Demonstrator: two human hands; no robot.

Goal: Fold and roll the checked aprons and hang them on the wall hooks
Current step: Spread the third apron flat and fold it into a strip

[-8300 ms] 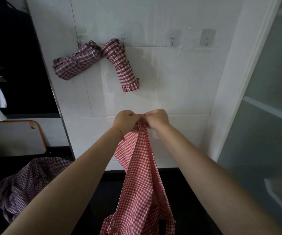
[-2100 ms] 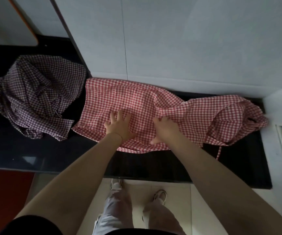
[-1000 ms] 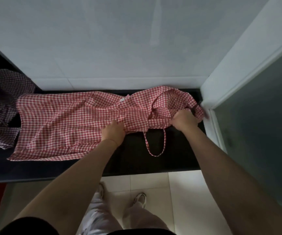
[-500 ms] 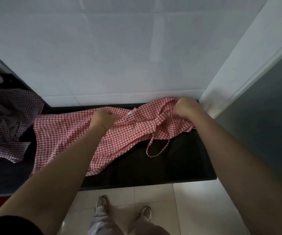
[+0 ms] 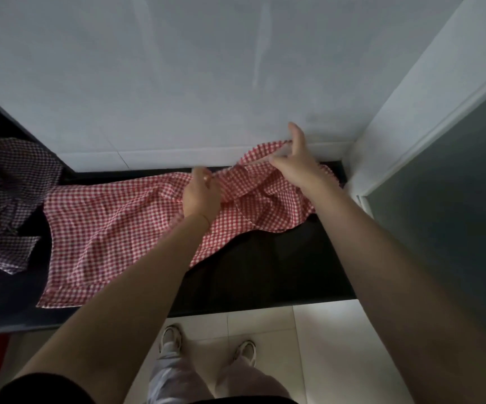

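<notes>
Red checked apron (image 5: 113,228), pinched by both hands (image 5: 201,193) (image 5: 294,164), lies beside purple apron (image 5: 5,199) on black counter (image 5: 265,272).

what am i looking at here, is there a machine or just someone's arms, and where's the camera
No machine: these are a person's two bare arms. The one picture comes from a camera worn on the head, looking forward and down, so shoes show at the bottom. On the dark counter lies a red checked apron, with a crumpled purple checked apron to its left. The left hand pinches the red cloth near its middle. The right hand lifts its far right end by the wall, thumb raised.
</notes>
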